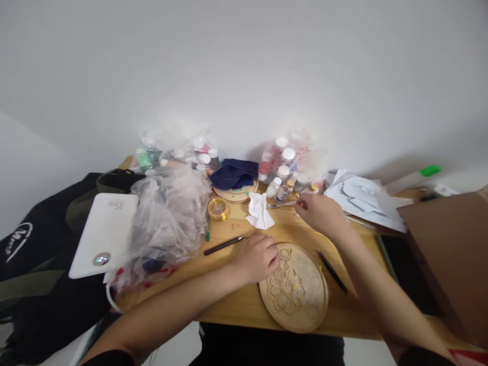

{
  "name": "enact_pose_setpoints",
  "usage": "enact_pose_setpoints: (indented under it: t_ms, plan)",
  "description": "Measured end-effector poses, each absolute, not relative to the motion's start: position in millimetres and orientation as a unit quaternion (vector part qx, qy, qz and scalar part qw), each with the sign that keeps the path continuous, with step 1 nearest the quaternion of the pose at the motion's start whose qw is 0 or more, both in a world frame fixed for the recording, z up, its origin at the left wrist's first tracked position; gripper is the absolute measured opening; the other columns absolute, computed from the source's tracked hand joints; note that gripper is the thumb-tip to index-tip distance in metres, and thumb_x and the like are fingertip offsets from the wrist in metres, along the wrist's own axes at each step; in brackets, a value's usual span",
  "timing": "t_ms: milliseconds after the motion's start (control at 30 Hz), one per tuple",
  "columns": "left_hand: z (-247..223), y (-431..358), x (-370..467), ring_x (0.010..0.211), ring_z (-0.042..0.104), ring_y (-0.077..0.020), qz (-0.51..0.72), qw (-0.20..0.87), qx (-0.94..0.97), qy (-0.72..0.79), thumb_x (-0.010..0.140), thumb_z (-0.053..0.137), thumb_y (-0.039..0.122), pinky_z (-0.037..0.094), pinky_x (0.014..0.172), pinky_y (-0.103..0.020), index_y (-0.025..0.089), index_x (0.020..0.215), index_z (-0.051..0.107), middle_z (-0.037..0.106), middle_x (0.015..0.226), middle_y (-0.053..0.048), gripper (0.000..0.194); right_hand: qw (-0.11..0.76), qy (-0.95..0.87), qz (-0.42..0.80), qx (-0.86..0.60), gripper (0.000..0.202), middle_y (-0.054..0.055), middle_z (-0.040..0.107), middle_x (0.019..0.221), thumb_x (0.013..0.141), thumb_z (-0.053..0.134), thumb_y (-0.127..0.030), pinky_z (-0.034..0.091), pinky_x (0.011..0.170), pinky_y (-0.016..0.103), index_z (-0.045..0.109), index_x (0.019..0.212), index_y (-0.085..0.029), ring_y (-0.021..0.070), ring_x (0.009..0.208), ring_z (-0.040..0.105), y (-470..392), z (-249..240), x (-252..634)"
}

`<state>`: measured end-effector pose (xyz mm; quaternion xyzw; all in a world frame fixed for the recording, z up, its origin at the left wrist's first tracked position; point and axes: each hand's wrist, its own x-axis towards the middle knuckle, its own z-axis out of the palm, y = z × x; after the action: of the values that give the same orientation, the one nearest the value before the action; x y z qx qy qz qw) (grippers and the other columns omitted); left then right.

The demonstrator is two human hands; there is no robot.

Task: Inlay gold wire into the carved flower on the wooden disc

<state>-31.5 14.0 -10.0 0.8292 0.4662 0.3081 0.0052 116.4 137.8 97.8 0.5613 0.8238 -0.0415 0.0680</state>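
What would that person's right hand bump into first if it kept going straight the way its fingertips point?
Past the thin tool at its fingertips, the right hand would probably meet the crumpled white tissue first, though depth is hard to judge from this one view.

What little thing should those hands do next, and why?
Perhaps the right hand should bring the thin silvery tool to the round board: that hand seems to be at the tool's end, the left hand is at the board's edge, and golden outlines cover only part of it.
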Motion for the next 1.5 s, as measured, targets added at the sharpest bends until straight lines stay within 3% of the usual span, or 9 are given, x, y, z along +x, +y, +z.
enact_pose_setpoints:
  t_ms: [300, 400, 567, 767, 933, 1067, 1267, 1500]
  plan:
    - [-10.7, 14.8, -37.1, 0.068, 0.051, -0.0163, 0.325, 0.077, 0.820, 0.465, 0.098, 0.045, 0.022, 0.042, 0.062, -0.030, 0.019, 0.066, 0.057, 0.054, 0.068, -0.003, 0.034, 0.038, 0.746, -0.046, 0.663, 0.026, 0.008, 0.076, 0.083, 0.087, 0.053, -0.034, 0.044, 0.059, 0.029, 0.075, 0.088, -0.020, 0.0235, 0.076, 0.070, 140.7, 68.4, 207.6]
    - [-9.3, 15.6, -37.1, 0.068, 0.051, -0.0167, 0.335, 0.090, 0.814, 0.467, 0.098, 0.045, 0.023, 0.042, 0.062, -0.030, 0.020, 0.065, 0.054, 0.054, 0.068, -0.002, 0.034, 0.030, 0.744, -0.028, 0.666, 0.028, 0.008, 0.074, 0.081, 0.086, 0.054, -0.034, 0.044, 0.059, 0.030, 0.075, 0.096, -0.019, 0.0234, 0.072, 0.067, 137.9, 60.6, 230.9]
    - [-6.4, 15.5, -36.6, 0.062, 0.048, -0.0133, 0.344, 0.097, 0.797, 0.486, 0.099, 0.044, 0.025, 0.039, 0.058, -0.027, 0.020, 0.066, 0.050, 0.052, 0.068, 0.000, 0.034, 0.014, 0.811, 0.000, 0.585, 0.038, 0.016, 0.068, 0.108, 0.085, 0.052, -0.022, 0.047, 0.080, 0.036, 0.069, 0.118, -0.015, 0.0289, 0.099, 0.063, 137.3, 41.5, 236.0]
    - [-1.1, 12.4, -39.6, 0.063, 0.051, -0.0126, 0.351, 0.071, 0.802, 0.478, 0.100, 0.044, 0.027, 0.042, 0.060, -0.026, 0.020, 0.068, 0.052, 0.053, 0.070, 0.000, 0.034, -0.016, 0.854, 0.016, 0.520, 0.028, 0.019, 0.066, 0.108, 0.089, 0.053, -0.026, 0.044, 0.084, 0.040, 0.070, 0.105, -0.012, 0.0315, 0.099, 0.059, 140.4, 29.9, 238.6]
    - [16.0, 16.4, -36.6, 0.084, 0.061, -0.0190, 0.362, 0.009, 0.803, 0.474, 0.098, 0.048, 0.026, 0.051, 0.075, -0.032, 0.017, 0.097, 0.061, 0.064, 0.090, -0.008, 0.016, -0.069, 0.882, 0.007, 0.466, 0.022, 0.014, 0.071, 0.102, 0.095, 0.053, -0.028, 0.044, 0.084, 0.036, 0.068, 0.104, -0.014, 0.0263, 0.096, 0.062, 116.7, 43.3, 251.4]
    - [37.2, 29.4, -24.9, 0.100, 0.062, -0.0232, 0.347, -0.024, 0.818, 0.458, 0.098, 0.054, 0.031, 0.049, 0.086, -0.038, 0.018, 0.120, 0.060, 0.067, 0.108, -0.011, 0.026, -0.142, 0.912, 0.011, 0.384, 0.021, 0.009, 0.073, 0.097, 0.097, 0.054, -0.032, 0.043, 0.079, 0.034, 0.068, 0.102, -0.017, 0.0236, 0.090, 0.063, 88.0, 58.1, 252.4]
    - [58.1, 47.3, 1.4, 0.080, 0.065, -0.0160, 0.312, -0.030, 0.860, 0.404, 0.097, 0.058, 0.025, 0.044, 0.075, -0.032, 0.021, 0.095, 0.069, 0.073, 0.083, -0.001, 0.013, -0.218, 0.911, 0.054, 0.346, 0.022, 0.010, 0.072, 0.090, 0.099, 0.051, -0.029, 0.042, 0.075, 0.033, 0.069, 0.097, -0.015, 0.0220, 0.083, 0.062, 71.3, 65.2, 266.5]
    - [51.2, 77.6, 7.6, 0.085, 0.064, -0.0175, 0.283, -0.019, 0.855, 0.433, 0.098, 0.057, 0.026, 0.045, 0.078, -0.034, 0.019, 0.092, 0.070, 0.073, 0.085, -0.004, 0.016, -0.242, 0.882, 0.088, 0.394, 0.018, 0.009, 0.072, 0.091, 0.097, 0.051, -0.025, 0.044, 0.071, 0.033, 0.065, 0.100, -0.015, 0.0222, 0.081, 0.062, 65.4, 53.3, 306.8]
